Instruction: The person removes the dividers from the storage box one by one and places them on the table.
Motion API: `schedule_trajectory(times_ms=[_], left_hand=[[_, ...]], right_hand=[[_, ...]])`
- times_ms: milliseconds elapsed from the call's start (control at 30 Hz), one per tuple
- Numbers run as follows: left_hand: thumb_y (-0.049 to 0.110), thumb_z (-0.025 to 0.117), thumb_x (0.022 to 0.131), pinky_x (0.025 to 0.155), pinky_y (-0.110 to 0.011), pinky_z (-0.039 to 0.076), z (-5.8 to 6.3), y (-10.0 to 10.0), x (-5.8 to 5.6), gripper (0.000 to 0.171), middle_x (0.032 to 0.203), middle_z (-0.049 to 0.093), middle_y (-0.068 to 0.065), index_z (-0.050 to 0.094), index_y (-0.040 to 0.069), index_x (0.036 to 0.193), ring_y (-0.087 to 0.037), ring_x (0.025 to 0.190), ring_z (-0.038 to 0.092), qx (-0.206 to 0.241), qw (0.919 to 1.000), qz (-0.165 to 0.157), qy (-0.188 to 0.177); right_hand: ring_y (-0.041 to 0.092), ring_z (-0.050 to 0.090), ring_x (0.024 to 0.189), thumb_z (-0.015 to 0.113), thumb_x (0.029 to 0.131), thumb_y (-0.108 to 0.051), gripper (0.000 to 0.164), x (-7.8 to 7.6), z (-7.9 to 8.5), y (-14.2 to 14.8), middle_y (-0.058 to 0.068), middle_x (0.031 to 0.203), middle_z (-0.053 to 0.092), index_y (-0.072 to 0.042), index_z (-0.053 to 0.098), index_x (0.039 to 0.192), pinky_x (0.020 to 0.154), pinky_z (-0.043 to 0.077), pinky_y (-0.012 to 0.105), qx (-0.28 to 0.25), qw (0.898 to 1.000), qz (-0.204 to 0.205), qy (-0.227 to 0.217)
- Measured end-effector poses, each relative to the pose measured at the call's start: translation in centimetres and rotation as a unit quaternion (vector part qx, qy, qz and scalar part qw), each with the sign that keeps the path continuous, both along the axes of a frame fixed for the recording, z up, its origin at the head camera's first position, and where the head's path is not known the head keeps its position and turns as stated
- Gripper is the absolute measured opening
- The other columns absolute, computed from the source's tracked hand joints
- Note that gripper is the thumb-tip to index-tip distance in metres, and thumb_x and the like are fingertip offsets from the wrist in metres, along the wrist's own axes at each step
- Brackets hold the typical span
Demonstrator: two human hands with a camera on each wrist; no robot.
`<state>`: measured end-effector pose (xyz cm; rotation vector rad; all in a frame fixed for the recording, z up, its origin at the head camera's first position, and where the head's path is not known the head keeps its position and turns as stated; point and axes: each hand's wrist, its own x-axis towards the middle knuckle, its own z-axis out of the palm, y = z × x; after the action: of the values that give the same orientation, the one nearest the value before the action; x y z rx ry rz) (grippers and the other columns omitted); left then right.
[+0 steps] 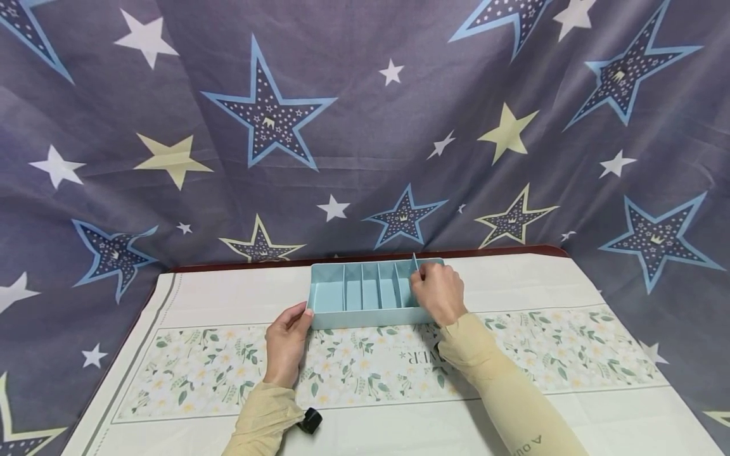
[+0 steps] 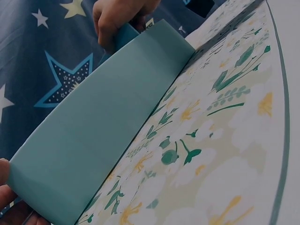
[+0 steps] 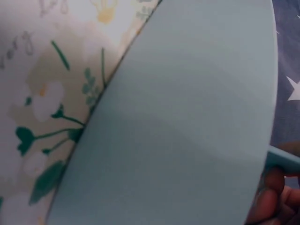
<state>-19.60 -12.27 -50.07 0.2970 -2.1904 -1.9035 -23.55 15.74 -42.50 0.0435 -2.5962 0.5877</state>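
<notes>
A light blue divider box (image 1: 371, 318) lies on the table, split by several upright dividers (image 1: 362, 286) into narrow compartments with a wider one at the left. My left hand (image 1: 285, 345) holds the box's front left corner, fingers round the end wall; its fingertips (image 2: 4, 194) show there in the left wrist view. Over the right end, my right hand (image 1: 439, 292) pinches a divider (image 1: 414, 261) that stands higher than the rim. In the right wrist view this divider (image 3: 283, 159) juts past the long front wall (image 3: 173, 117). My right hand hides its lower part.
A white tablecloth (image 1: 228, 294) with a floral band (image 1: 199, 373) covers the table. Its dark red back edge (image 1: 256, 263) runs just behind the box. A star-patterned curtain (image 1: 365, 145) hangs beyond. A black object (image 1: 310, 420) sits at my left wrist.
</notes>
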Motion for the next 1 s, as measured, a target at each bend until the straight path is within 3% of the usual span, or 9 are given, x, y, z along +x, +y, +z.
schedule_trajectory(times_ms=[367, 667, 1000], left_hand=[[0.036, 0.063, 0.082, 0.085, -0.036, 0.049, -1.9, -0.4, -0.9, 0.035, 0.106, 0.062, -0.003, 0.061, 0.017, 0.111, -0.009, 0.093, 0.055, -0.003, 0.9999, 0.007, 0.01], [0.026, 0.062, 0.085, 0.088, -0.036, 0.047, 1.4, 0.0, 0.4, 0.033, 0.111, 0.059, -0.007, 0.058, 0.01, 0.114, -0.011, 0.096, 0.054, 0.014, 0.9993, -0.011, -0.033], [0.03, 0.063, 0.084, 0.089, -0.037, 0.047, 1.4, 0.1, 0.4, 0.036, 0.112, 0.059, -0.008, 0.058, 0.011, 0.115, -0.012, 0.097, 0.054, 0.017, 0.9993, -0.01, -0.033]], right_hand=[[0.021, 0.046, 0.046, 0.056, 0.075, -0.021, 0.016, -0.1, 0.9, 0.2, 0.001, 0.052, 0.055, -0.02, 0.056, 0.058, 0.039, 0.042, 0.041, -0.008, 1.0, -0.013, 0.012], [0.022, 0.045, 0.044, 0.056, 0.072, -0.02, 0.015, 0.1, 1.7, 0.0, 0.001, 0.05, 0.053, -0.018, 0.055, 0.057, 0.038, 0.04, 0.042, -0.026, 0.997, -0.016, 0.07], [0.017, 0.043, 0.041, 0.057, 0.073, -0.02, 0.017, 0.5, 2.4, -0.3, -0.003, 0.046, 0.051, -0.017, 0.055, 0.057, 0.036, 0.039, 0.039, -0.056, 0.989, 0.02, 0.135]])
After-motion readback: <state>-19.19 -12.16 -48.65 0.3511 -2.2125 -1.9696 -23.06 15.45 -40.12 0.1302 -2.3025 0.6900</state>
